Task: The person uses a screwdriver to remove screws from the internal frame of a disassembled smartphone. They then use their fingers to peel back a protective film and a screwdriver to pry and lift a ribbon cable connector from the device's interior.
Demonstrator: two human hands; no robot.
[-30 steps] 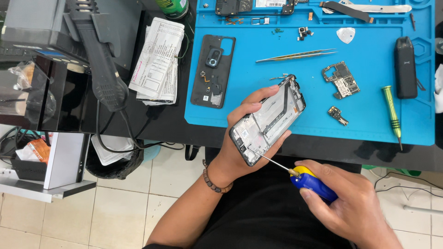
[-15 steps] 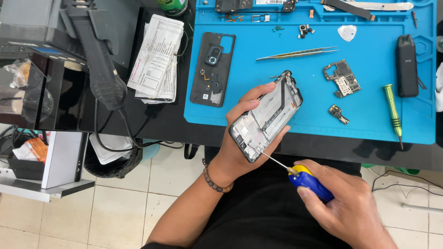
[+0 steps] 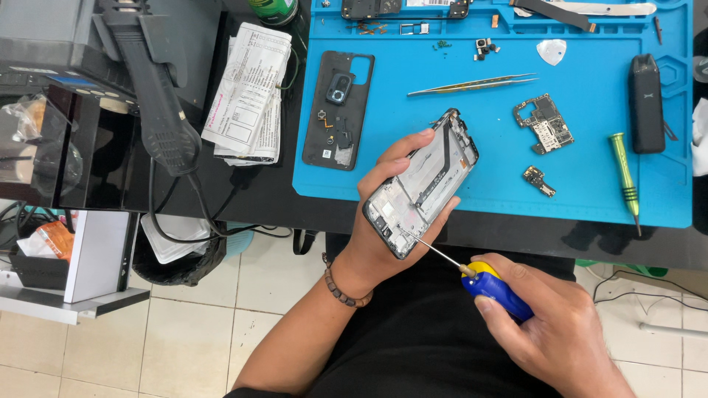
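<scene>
- The blue work mat (image 3: 590,184) lies on the black table (image 3: 273,199). It is the biggest thing here, and small parts are spread over it.
- The open phone frame (image 3: 424,188) is held up in the air, over the near edge of the mat. Its long side runs on a slant, from low on the person's left to high on the right. Its open inside faces up at the camera.
- The left hand (image 3: 380,228) is curled around the frame from below. The thumb sits on one long edge and the fingers wrap the other long edge, so the frame is held tight.
- The right hand (image 3: 549,332) is closed in a loose fist around the blue and yellow screwdriver (image 3: 495,289). This hand is lower and to the right of the frame, close to the body.
- The thin metal shaft points up and to the left, from the right hand to the frame. Its tip touches the inside of the frame near the low end, close to the left palm.
- The black back cover (image 3: 339,110) lies flat on the left part of the mat, well apart from both hands.
- The green screwdriver (image 3: 625,177) lies on the right part of the mat.
- The small circuit board (image 3: 543,123) and the tweezers (image 3: 472,84) lie past the frame, and no hand touches them.
</scene>
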